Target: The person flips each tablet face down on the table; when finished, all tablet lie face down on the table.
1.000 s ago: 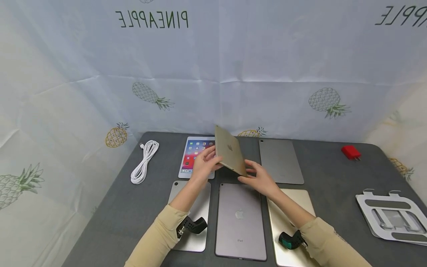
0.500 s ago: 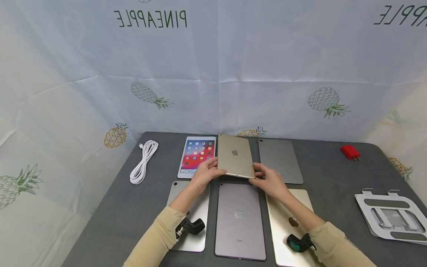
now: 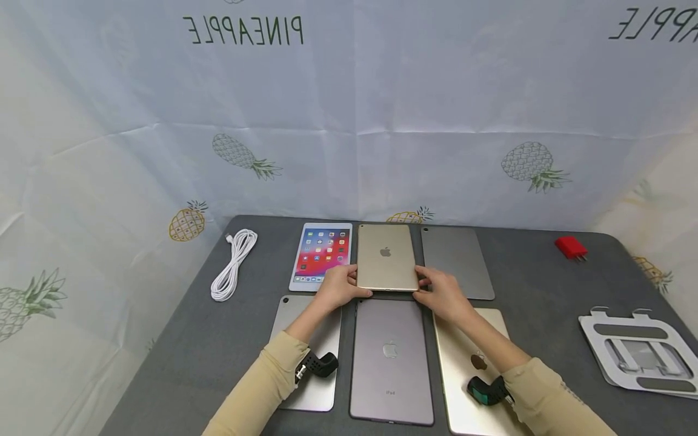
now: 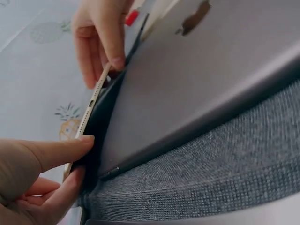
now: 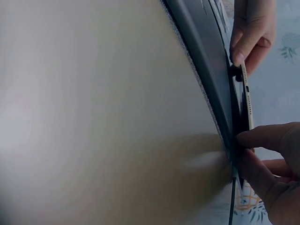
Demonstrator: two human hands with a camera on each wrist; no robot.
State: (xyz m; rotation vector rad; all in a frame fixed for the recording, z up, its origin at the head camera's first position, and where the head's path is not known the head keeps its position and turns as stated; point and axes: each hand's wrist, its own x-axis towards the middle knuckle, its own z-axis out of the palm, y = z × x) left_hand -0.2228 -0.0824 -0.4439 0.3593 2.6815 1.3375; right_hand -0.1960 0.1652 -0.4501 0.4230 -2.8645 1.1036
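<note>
A small gold tablet [image 3: 386,257], back side up with its logo showing, lies at the far middle of the table. My left hand [image 3: 339,286] pinches its near left corner between thumb and fingers. At the near right corner, my right hand [image 3: 443,293] does the same. Both wrist views show the tablet's thin port edge [image 4: 90,104] between the hands, with a dark gap beneath it, so that edge seems slightly raised. Just in front lies a larger grey tablet [image 3: 390,363], also back side up.
Left of the gold tablet is a white tablet [image 3: 332,248] with a lit screen; right, a dark grey one [image 3: 458,263]. Under the forearms lie a silver tablet [image 3: 322,387] and a larger gold one [image 3: 458,363]. Around them: white cable [image 3: 234,264], red charger [image 3: 571,247], folding stand [image 3: 635,345].
The gold tablet was steeply tilted up; it has come down almost flat, between the lit tablet and the dark grey one. Both hands kept their grip, and the right hand moved right.
</note>
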